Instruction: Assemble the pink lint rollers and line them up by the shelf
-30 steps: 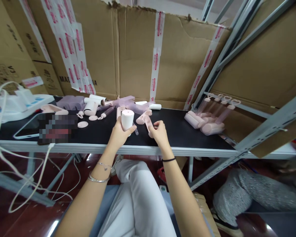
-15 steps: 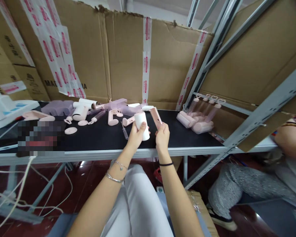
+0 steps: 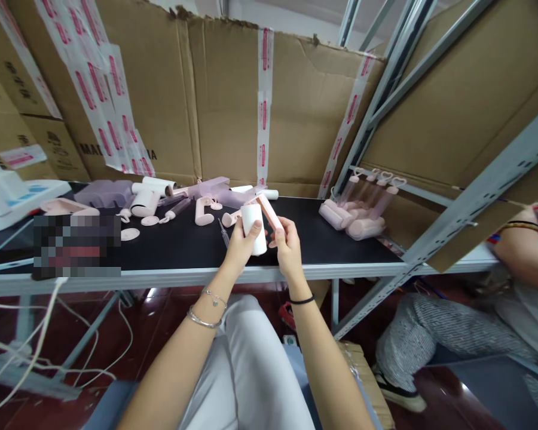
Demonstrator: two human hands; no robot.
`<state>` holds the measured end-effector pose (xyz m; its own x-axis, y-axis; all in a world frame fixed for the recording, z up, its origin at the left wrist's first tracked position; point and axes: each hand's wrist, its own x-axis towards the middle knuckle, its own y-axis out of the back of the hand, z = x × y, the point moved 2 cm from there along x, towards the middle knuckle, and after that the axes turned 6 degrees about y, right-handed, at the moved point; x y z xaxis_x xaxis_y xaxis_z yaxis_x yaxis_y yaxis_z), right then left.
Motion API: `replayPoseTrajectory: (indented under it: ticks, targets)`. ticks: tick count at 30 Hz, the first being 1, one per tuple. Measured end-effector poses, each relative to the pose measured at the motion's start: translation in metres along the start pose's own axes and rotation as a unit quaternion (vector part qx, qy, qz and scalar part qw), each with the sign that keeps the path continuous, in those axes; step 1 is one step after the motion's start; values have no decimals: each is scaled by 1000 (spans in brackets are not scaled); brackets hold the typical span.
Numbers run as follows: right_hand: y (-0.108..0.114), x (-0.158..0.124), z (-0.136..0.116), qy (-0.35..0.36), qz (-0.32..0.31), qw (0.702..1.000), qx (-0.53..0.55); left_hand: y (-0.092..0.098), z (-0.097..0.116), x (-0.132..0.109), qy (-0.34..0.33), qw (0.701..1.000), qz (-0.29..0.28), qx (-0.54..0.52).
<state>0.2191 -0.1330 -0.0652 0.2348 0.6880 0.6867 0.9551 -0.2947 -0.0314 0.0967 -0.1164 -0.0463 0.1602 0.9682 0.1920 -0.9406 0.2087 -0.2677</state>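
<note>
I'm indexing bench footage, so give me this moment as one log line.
left hand: holds white cylinder | right hand: holds pink part | black tabletop: pink heart-looped pieces at right

Held white cylinder [image 3: 254,232]: one
Held pink bracket [image 3: 269,213]: one, right of the held cylinder
Screwdriver [image 3: 225,234]: one, left of the held cylinder
Flat pink discs [image 3: 130,234]: two, well left of the held cylinder
Heart-topped pieces [image 3: 391,190]: four, well right of it (overlapping, but each heart shows)
</note>
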Motion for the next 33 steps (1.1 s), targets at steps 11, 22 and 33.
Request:
replayPoseTrajectory:
  ticks: [11, 22, 33]
  targets:
    - [-11, 1, -12, 9, -163, 986, -23, 4, 2, 4, 15, 990, 83, -113]
    - [-15, 0, -7, 8, -210, 972, -102, 5, 0, 17, 74, 977, 176, -98]
    - [-16, -2, -6, 67, -207, 962, -166, 2, -3, 21, 10, 981, 180, -75]
